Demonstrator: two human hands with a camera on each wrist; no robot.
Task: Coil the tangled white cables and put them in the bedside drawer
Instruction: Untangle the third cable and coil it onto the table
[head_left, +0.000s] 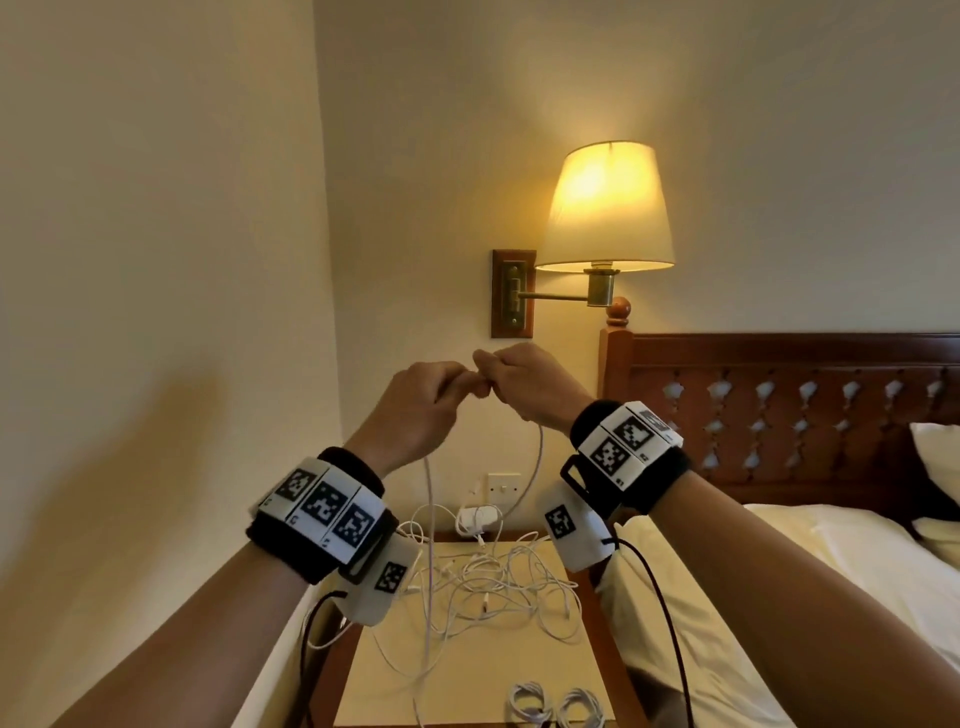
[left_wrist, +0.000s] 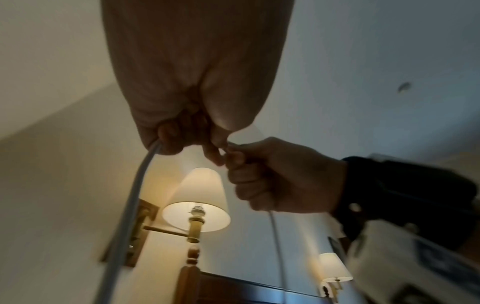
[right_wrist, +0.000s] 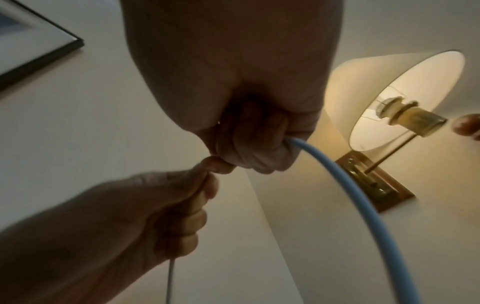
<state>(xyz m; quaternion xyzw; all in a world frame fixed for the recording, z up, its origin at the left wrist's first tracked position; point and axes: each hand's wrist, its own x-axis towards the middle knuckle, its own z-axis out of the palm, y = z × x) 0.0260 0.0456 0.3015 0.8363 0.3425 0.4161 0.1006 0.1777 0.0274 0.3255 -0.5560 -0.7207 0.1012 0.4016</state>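
Both fists were curled tight round one white cable (head_left: 429, 499): my left hand (head_left: 415, 410) and right hand (head_left: 524, 387) met knuckle to knuckle, raised high above the bedside table (head_left: 467, 670) and below the lit wall lamp (head_left: 608, 208). From each fist a strand hung down to the table. On that table top the tangled cables (head_left: 498, 587) lay in a loose heap toward the wall, with two coiled bundles (head_left: 553, 704) at the near edge. A white charger (head_left: 478, 517) sat at the wall just behind the table.
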